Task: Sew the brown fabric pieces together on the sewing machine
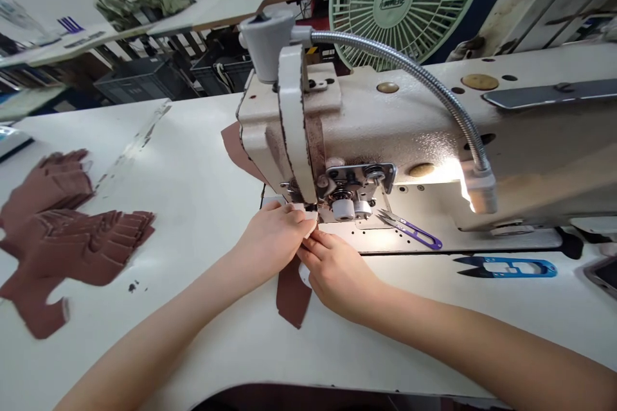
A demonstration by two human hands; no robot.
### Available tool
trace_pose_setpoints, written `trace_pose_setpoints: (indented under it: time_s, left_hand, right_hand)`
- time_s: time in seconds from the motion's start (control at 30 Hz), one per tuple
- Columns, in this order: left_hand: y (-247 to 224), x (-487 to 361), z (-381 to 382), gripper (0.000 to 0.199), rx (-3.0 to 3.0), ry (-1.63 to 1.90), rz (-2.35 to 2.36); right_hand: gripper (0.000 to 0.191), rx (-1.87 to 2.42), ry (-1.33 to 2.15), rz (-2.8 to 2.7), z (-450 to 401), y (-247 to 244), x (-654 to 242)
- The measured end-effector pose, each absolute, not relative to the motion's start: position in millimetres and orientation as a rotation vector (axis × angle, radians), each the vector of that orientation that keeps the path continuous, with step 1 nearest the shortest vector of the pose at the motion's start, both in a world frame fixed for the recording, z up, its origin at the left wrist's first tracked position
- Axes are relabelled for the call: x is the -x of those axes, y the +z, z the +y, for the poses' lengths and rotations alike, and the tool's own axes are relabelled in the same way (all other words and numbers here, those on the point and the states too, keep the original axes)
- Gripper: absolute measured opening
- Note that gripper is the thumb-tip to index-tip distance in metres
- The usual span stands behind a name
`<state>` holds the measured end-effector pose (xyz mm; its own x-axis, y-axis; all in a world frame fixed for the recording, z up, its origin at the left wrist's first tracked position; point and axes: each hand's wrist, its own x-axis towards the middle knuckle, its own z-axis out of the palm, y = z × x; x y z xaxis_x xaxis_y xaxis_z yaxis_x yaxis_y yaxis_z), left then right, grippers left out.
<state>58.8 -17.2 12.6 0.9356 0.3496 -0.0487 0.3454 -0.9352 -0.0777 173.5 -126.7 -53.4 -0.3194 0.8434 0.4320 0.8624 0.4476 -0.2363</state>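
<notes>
At the needle end of the industrial sewing machine head (385, 122), both of your hands work directly in front of the presser foot (348, 209). Your left hand (272, 237) lies with its fingers closed together, their tips reaching the foot. From this view, you cannot tell whether it pinches the work or only presses on it. Your right hand (340, 276) is curled and grasps the brown fabric piece (293, 295), with its fingertips (308, 247) just beside the left fingers. That piece runs from under your hands toward you, over the white worktable (193, 141). A pale strip (296, 207) shows between your left fingers and the foot. Behind the machine head, a brown fabric edge (236, 148) projects; you cannot tell whether it belongs to the same piece.

Left of the machine head, fanned stacks of brown cut pieces (72, 250) lie on the worktable. Right of the foot, purple-handled thread snips (414, 236) rest on the machine bed, blades pointing toward the foot. Farther right, blue-handled thread snips (518, 266) lie on the worktable. Above the machine head, a lit gooseneck lamp (409, 61) arches over it, and a green fan (395, 0) stands behind it.
</notes>
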Motion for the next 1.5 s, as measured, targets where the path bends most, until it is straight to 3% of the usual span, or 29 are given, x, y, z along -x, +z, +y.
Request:
trace_pose_setpoints:
  time_s: [0.17, 0.5, 0.87, 1.07, 1.2, 1.5]
  left_hand:
    - [4, -53, -12, 0.016, 3.001, -0.046, -0.459]
    - [-3, -52, -4, 0.020, 2.968, -0.188, -0.381]
    - [-16, -48, 8, 0.028, 3.232, -0.340, -0.370]
    - [-13, -51, 13, 0.027, 3.213, -0.172, -0.460]
    - [-18, -46, 18, 0.033, 3.241, -0.246, -0.433]
    - [-29, -47, 24, 0.020, 3.134, -0.339, -0.353]
  right_hand:
    - [0.042, 1.485, -0.203, -2.329, -134, -53, -165]
    - [0.057, 1.532, 0.207, -2.256, -135, -37, -164]
    - [0.066, 1.571, 0.110, -2.377, -132, -42, -156]
    - [0.065, 1.682, 0.069, -2.392, -119, -46, -149]
    - [0.064, 1.723, 0.059, -2.348, -113, -47, -150]
    - [0.061, 1.734, 0.083, -2.308, -104, -50, -155]
